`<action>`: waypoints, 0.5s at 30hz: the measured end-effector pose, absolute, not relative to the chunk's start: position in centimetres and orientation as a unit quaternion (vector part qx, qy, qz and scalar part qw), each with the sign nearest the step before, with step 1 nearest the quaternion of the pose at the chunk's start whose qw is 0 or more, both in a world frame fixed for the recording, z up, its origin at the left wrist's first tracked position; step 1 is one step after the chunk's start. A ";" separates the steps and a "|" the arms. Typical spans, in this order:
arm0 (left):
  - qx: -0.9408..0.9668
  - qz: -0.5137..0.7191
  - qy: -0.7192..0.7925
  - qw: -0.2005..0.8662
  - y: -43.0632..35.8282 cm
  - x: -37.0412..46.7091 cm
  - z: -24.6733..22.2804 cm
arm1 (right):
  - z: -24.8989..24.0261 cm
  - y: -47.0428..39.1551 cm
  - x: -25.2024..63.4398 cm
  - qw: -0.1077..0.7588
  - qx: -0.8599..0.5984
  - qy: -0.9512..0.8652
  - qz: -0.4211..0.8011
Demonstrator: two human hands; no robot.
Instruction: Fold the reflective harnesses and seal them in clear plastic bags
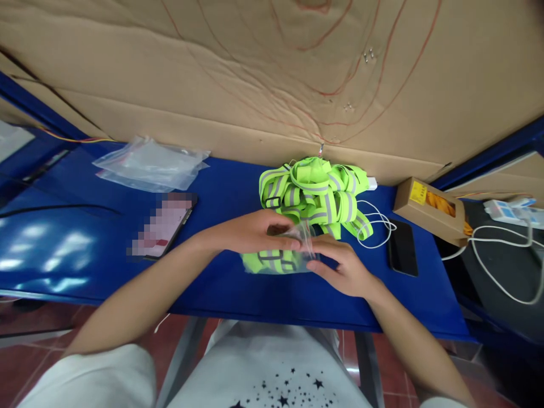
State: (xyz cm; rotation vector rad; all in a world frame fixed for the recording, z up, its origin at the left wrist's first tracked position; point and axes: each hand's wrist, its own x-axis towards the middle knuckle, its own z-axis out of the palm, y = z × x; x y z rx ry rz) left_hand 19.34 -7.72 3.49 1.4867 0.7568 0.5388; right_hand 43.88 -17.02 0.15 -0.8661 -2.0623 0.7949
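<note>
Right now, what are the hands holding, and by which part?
Both hold a clear plastic bag containing a folded neon-green reflective strap. Left hand and right hand pinch its open top edge with the fingers.

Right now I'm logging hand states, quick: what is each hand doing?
Left hand: closed, pinching the mouth of the clear plastic bag that holds a folded green reflective strap.
Right hand: closed, fingers gripping the same bag's edge.
</note>
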 end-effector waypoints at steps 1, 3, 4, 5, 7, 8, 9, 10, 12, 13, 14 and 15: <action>0.635 0.228 0.335 0.658 -7.8 19.3 3.2 | 0.2 -17.0 44.0 0.373 -0.349 -0.809 0.291; 0.610 0.196 0.340 0.688 -8.2 19.2 2.4 | 0.3 -16.8 44.4 0.371 -0.384 -0.809 0.247; 0.583 0.202 0.345 0.707 -8.4 19.0 1.9 | 0.3 -16.7 44.5 0.372 -0.405 -0.802 0.231; 0.550 0.209 0.346 0.731 -8.5 18.9 1.4 | 0.2 -16.5 44.6 0.374 -0.423 -0.792 0.232; 0.482 0.212 0.333 0.782 -8.7 18.6 0.2 | 0.0 -16.2 44.7 0.377 -0.433 -0.768 0.285; 0.455 0.210 0.328 0.801 -8.8 18.5 -0.3 | -0.1 -16.0 44.7 0.376 -0.424 -0.758 0.323; 0.437 0.209 0.327 0.812 -9.0 18.6 -0.8 | -0.3 -15.8 44.8 0.375 -0.412 -0.749 0.358; 0.424 0.214 0.333 0.815 -9.1 18.6 -1.2 | -0.5 -15.6 44.8 0.374 -0.402 -0.742 0.384; 0.411 0.246 0.353 0.804 -9.4 19.0 -1.7 | -0.9 -15.2 45.0 0.375 -0.405 -0.732 0.399; 0.406 0.271 0.362 0.794 -9.6 19.2 -1.8 | -1.2 -15.0 45.1 0.376 -0.415 -0.728 0.397; 0.400 0.296 0.368 0.786 -9.7 19.4 -1.9 | -1.5 -14.9 45.2 0.375 -0.427 -0.721 0.397; 0.395 0.318 0.371 0.778 -9.9 19.5 -1.9 | -1.7 -14.8 45.3 0.376 -0.440 -0.711 0.401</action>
